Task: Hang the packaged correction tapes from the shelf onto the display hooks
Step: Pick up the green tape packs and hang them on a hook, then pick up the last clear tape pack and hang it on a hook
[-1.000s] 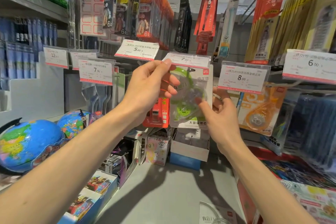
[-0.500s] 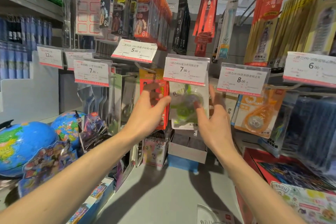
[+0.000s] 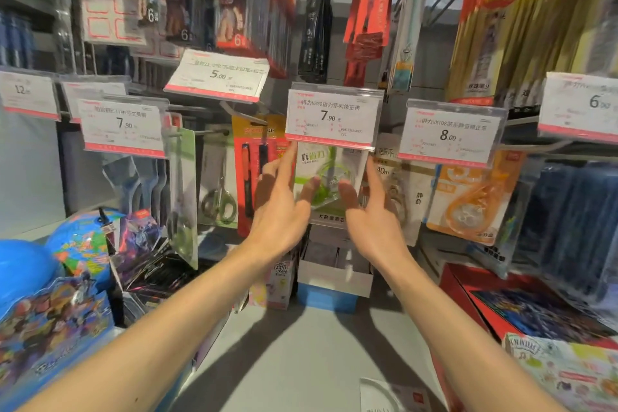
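A clear pack with a green correction tape point(image 3: 326, 174) hangs under the 7.90 price tag point(image 3: 334, 117). My left hand point(image 3: 284, 201) is at the pack's left edge with straight fingers, thumb against its front. My right hand point(image 3: 368, 211) is at the pack's right edge, fingers straight and spread, thumb toward the pack's front. Neither hand grips the pack. The hook itself is hidden behind the price tag.
An orange correction tape pack point(image 3: 468, 197) hangs under the 8.00 tag point(image 3: 449, 134) to the right. Scissors point(image 3: 219, 201) and a red pack point(image 3: 254, 157) hang to the left. Globes point(image 3: 80, 251) stand at left, a white-and-blue box point(image 3: 334, 281) on the grey shelf point(image 3: 301, 354) below.
The green pack went from held in front of the price tag to hanging beneath it. Both hands have let go, opened their fingers and now lie at its sides.
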